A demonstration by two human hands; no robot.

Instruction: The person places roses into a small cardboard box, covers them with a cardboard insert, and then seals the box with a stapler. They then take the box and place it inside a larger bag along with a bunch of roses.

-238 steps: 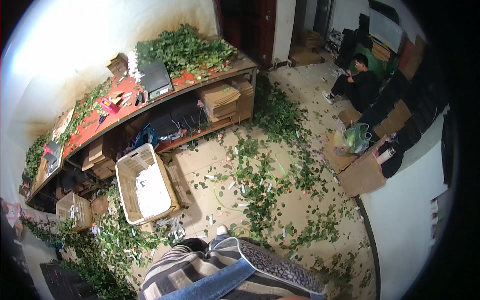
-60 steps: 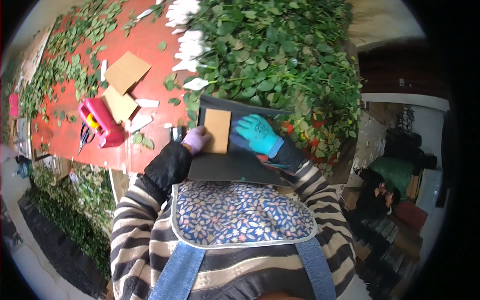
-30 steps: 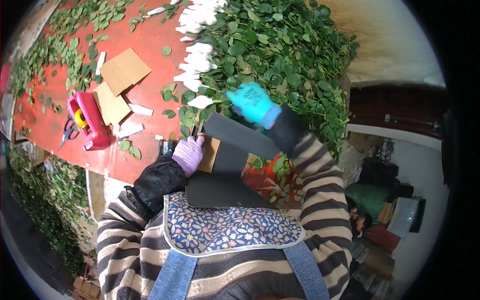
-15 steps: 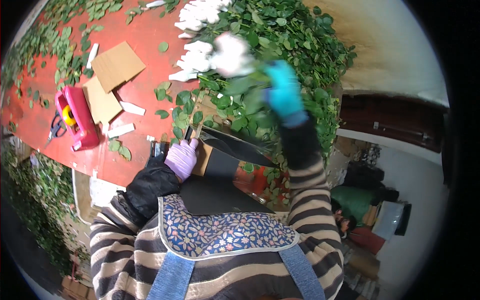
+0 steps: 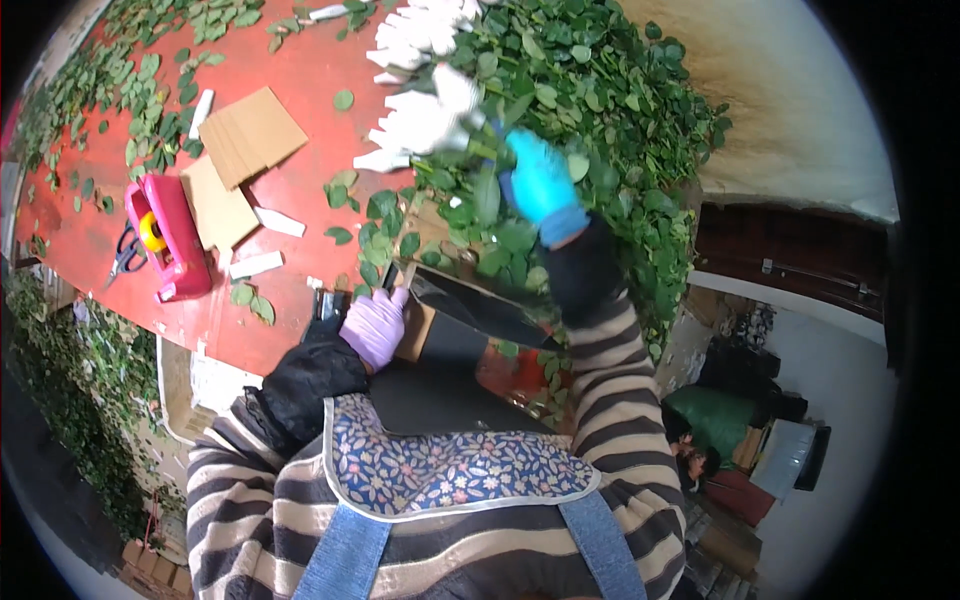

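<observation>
My right hand, in a teal glove, is closed round the green stem of a flower whose head is wrapped in a white sleeve. That head lies against a row of other white-sleeved flowers, whose leafy stems spread to the right in a thick pile. Close to my body, my left hand, in a lilac glove, has its fingers curled at the edge of a black-and-brown board stand. What lies under those fingers is partly hidden.
On the red table stand a pink tape dispenser with a yellow core, blue-handled scissors and brown cardboard pieces. White sleeves and loose leaves lie about. At the right a wall borders the leaf pile.
My right hand has moved left and brought the white-headed flower against the row of others. My left hand stays at the board stand. The view has shifted slightly.
</observation>
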